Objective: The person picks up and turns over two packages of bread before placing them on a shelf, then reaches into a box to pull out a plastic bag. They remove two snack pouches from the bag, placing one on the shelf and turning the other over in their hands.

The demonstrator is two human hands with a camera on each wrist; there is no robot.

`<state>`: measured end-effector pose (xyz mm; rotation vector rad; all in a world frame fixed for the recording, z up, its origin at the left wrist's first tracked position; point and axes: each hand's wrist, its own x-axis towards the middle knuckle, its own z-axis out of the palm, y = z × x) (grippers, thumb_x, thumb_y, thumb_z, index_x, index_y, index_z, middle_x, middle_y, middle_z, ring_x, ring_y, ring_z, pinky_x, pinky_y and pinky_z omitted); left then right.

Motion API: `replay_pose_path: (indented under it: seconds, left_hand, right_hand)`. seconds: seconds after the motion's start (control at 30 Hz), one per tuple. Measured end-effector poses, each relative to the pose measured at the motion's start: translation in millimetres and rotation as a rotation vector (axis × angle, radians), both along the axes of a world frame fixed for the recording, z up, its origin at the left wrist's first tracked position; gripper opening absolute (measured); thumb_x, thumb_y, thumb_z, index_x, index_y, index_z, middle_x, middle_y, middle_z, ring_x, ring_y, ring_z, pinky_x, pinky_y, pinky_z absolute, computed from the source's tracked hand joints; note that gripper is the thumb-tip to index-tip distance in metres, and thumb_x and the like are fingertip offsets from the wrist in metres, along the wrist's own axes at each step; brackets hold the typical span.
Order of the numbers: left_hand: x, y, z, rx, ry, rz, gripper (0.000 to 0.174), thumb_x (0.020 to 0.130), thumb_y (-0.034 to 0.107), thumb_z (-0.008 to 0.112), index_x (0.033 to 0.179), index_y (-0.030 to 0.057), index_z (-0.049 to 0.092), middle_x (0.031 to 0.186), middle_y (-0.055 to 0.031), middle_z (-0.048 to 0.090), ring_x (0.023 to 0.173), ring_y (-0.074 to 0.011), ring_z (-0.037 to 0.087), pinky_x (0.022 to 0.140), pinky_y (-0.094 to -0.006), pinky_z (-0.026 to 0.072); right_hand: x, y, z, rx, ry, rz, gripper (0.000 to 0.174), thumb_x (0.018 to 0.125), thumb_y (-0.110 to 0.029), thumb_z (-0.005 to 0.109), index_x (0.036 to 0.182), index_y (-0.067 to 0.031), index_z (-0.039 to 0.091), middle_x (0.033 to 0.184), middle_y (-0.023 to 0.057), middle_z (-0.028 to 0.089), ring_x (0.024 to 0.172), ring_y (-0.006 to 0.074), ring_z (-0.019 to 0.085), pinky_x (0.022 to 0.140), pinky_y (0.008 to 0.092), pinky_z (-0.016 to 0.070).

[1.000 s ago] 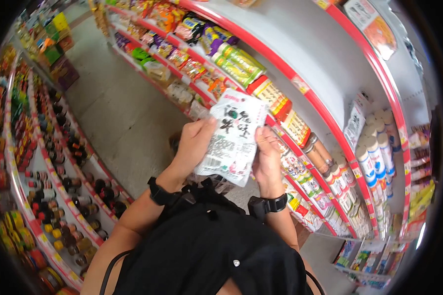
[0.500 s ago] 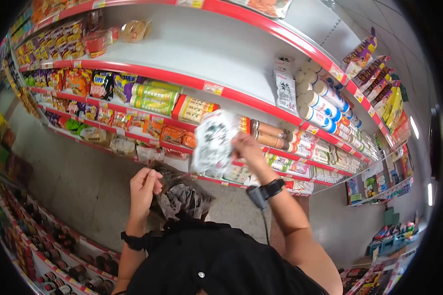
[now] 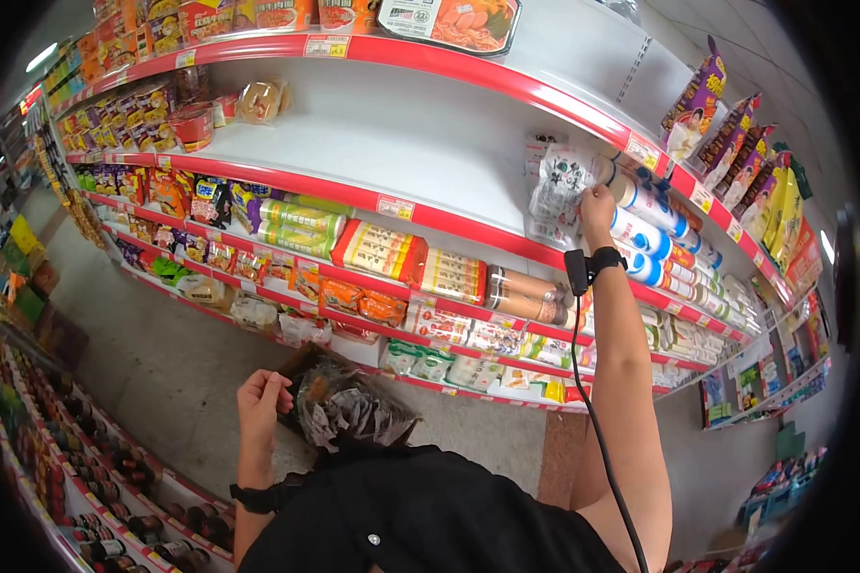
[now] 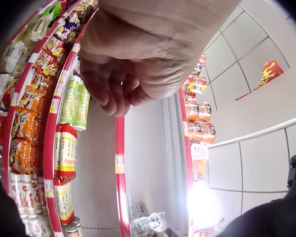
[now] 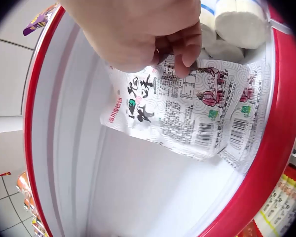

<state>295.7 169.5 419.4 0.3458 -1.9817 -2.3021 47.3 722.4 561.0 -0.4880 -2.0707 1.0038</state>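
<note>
White pouch (image 5: 167,116) held at a red-edged white shelf (image 3: 382,138), grey floor (image 3: 186,334) below.

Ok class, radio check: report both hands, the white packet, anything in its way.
Right hand pinching white packet. Left hand empty, fingers loosely curled. Packet inside shelf, overlapping similar packet; white rolls close alongside.

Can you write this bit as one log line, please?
right hand: grips white packet | packet: at shelf, overlapping similar packet | left hand: holds nothing
</note>
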Motion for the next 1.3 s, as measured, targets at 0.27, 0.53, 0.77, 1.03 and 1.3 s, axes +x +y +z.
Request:
replay_pose_path:
  seconds: [0.27, 0.53, 0.77, 1.03, 1.3]
  left_hand:
    - [10, 7, 0, -0.047, -0.037, 0.024, 0.021, 0.093, 0.019, 0.05, 0.079, 0.0047, 0.059, 0.062, 0.001, 0.055, 0.053, -0.0069, 0.051, 0.051, -0.0217, 0.041]
    - [12, 13, -1, -0.054, -0.052, -0.004, 0.023, 0.093, 0.022, 0.051, 0.079, 0.0051, 0.058, 0.062, 0.0005, 0.055, 0.054, -0.0079, 0.051, 0.051, -0.0225, 0.0417]
    - [12, 11, -5, -0.063, -0.075, -0.022, 0.022, 0.093, 0.021, 0.051, 0.08, 0.0049, 0.059, 0.062, 0.0004, 0.056, 0.054, -0.0079, 0.052, 0.052, -0.0228, 0.0415]
    - [11, 14, -7, -0.062, -0.082, -0.031, 0.022, 0.092, 0.02, 0.051, 0.078, 0.0046, 0.059, 0.062, -0.0001, 0.056, 0.054, -0.0079, 0.051, 0.051, -0.0232, 0.0415]
    - [16, 13, -13, -0.053, -0.107, 0.007, 0.022, 0.092, 0.019, 0.052, 0.077, 0.0044, 0.059, 0.061, 0.0001, 0.056, 0.054, -0.0081, 0.052, 0.051, -0.0233, 0.0412]
  right_hand:
    - [-10, 8, -29, 0.343, -0.061, -0.212, 0.021, 0.08, -0.017, 0.054, 0.092, -0.0009, 0.058, 0.085, 0.0245, 0.063, 0.083, 0.043, 0.06, 0.075, 0.0468, 0.0469]
    - [3, -6, -31, 0.558, -0.202, -0.151, 0.039, 0.076, -0.011, 0.059, 0.108, 0.0024, 0.044, 0.102, 0.0325, 0.054, 0.096, 0.046, 0.055, 0.082, 0.0497, 0.0456]
    - [33, -44, -42, 0.832, -0.173, 0.063, 0.029, 0.074, -0.014, 0.064, 0.102, -0.0098, 0.064, 0.114, 0.0179, 0.048, 0.103, 0.0371, 0.049, 0.086, 0.0428, 0.0461]
    - [32, -60, -58, 0.859, -0.318, 0.153, 0.03, 0.075, -0.024, 0.066, 0.102, -0.0105, 0.066, 0.111, 0.0209, 0.053, 0.103, 0.0413, 0.047, 0.087, 0.0453, 0.0446]
    - [36, -68, -48, 0.925, -0.511, 0.173, 0.041, 0.08, -0.042, 0.061, 0.103, -0.0077, 0.066, 0.112, 0.0233, 0.052, 0.105, 0.0444, 0.044, 0.088, 0.0473, 0.0416]
